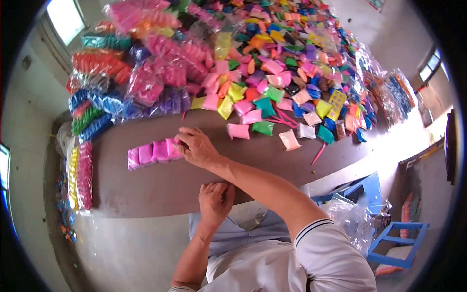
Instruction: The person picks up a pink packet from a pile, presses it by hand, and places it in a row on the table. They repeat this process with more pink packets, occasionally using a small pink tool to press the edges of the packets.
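Observation:
A short row of bright pink packets (pixel 159 152) lies on the brown table (pixel 146 194), left of the middle. My right hand (pixel 197 147) reaches across from the right, its fingers bent round the right-hand end of the row and covering part of the last packet. Lower down, at the table's near edge, my left hand (pixel 214 198) rests with its fingers curled in; nothing shows in it.
A large heap of loose coloured packets (pixel 272 68) spreads across the back. Bagged packets (pixel 102 63) are stacked at the back left. Yellow and magenta rows (pixel 83 175) stand at the left edge. Blue frames (pixel 408 243) and clear plastic (pixel 348 219) are at the lower right.

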Demonstrator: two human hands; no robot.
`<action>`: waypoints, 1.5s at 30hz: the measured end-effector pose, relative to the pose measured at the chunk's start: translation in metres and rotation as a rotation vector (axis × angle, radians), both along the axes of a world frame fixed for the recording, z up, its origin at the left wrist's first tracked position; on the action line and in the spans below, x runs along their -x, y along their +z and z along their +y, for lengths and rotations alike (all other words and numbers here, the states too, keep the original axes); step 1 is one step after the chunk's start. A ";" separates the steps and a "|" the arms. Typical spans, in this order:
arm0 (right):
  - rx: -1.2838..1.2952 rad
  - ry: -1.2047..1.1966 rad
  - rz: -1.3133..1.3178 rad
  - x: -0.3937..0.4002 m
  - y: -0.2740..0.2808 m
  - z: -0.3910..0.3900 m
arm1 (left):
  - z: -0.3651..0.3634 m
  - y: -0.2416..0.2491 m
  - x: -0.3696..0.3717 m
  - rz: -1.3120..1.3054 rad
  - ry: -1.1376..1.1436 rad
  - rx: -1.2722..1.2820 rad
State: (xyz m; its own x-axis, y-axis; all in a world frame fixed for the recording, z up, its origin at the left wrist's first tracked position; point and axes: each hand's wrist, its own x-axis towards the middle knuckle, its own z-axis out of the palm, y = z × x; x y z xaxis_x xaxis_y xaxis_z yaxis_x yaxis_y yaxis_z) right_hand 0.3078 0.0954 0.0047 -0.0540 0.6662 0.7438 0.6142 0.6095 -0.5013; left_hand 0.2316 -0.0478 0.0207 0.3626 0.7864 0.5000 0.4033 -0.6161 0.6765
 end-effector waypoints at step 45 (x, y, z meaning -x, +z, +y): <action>0.779 0.311 0.992 -0.204 0.035 -0.091 | 0.002 -0.003 0.003 -0.083 0.098 0.407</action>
State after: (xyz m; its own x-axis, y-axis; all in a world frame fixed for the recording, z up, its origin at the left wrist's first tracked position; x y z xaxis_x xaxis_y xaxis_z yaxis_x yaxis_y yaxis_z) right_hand 0.5119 0.0043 0.0394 0.0636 0.9978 -0.0199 -0.3347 0.0025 -0.9423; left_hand 0.2285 -0.0461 0.0181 0.2480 0.9545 0.1658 0.3811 -0.2535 0.8891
